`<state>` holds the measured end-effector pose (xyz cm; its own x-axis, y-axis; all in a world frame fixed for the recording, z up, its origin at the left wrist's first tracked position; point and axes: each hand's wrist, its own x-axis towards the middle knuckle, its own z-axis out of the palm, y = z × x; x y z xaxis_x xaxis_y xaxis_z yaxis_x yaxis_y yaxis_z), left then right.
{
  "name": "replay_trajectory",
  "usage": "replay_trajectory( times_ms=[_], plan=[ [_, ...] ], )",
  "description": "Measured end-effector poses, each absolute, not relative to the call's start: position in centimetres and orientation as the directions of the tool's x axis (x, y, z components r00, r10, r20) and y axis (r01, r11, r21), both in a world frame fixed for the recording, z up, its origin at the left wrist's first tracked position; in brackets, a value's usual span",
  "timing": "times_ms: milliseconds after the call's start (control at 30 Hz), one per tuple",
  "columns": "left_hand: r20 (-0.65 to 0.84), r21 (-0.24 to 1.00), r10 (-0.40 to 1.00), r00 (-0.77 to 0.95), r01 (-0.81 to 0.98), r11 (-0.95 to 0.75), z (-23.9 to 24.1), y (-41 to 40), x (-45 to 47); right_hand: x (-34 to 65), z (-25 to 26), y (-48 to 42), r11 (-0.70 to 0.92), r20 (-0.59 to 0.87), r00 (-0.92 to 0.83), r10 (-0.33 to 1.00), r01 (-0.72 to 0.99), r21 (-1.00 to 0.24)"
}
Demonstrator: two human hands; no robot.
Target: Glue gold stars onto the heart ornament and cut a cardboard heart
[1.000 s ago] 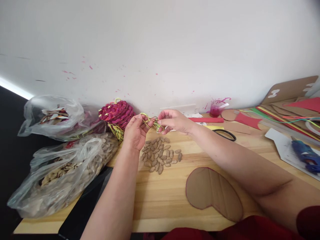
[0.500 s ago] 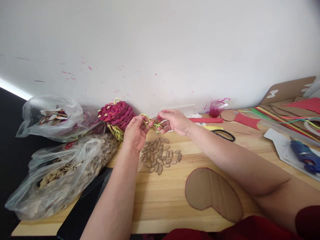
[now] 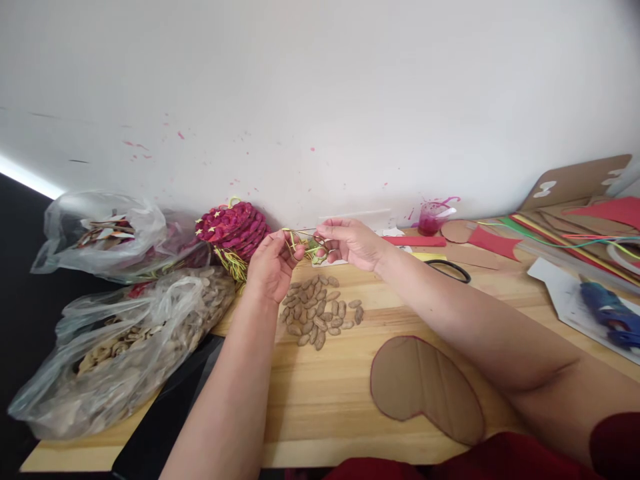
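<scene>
My left hand pinches one side of a tangle of yellow-green and dark cord, held up above the table. On the other side, my right hand grips the same cord between thumb and fingers. Some strands are partly hidden behind the fingers. Below the hands lies a loose pile of unshelled peanuts. Nearer to me, a heart-shaped piece of brown cardboard rests flat on the wood. A stack of magenta bumpy pieces with yellow stars and yellow cord stands just left of my left hand.
Plastic bags of shells and scraps crowd the left side. At the right are a blue glue gun, coloured sheets and cardboard. A cup of magenta paint and black-handled scissors sit toward the wall.
The cord between my hands has shifted, with a dark strand now stretched straighter across the gap. My right hand's fingers have closed in slightly. Everything else stays in place.
</scene>
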<state>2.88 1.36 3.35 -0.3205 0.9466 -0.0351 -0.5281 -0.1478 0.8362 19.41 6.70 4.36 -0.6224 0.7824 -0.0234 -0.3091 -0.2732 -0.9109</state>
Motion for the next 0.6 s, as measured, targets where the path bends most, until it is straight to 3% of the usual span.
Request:
replay_trajectory(
  times_ms=[167, 400, 600],
  plan=[
    [-0.057, 0.854, 0.944, -0.326, -0.506, -0.124, 3.3, 1.3, 2.8, 19.3, 4.0, 7.0, -0.240, -0.027, -0.603, 0.797, -0.276, -0.931],
    [-0.012, 0.821, 0.937, -0.349, -0.538, -0.190, 3.2, 1.5, 3.0, 19.2, 3.3, 6.9, 0.188, 0.236, -0.516, 0.823, -0.145, -0.972],
    [-0.007, 0.802, 0.941, -0.337, -0.564, -0.196, 3.3, 1.6, 3.0, 19.1, 3.0, 6.9, 0.223, 0.252, -0.566, 0.785, -0.121, -0.967]
  ],
)
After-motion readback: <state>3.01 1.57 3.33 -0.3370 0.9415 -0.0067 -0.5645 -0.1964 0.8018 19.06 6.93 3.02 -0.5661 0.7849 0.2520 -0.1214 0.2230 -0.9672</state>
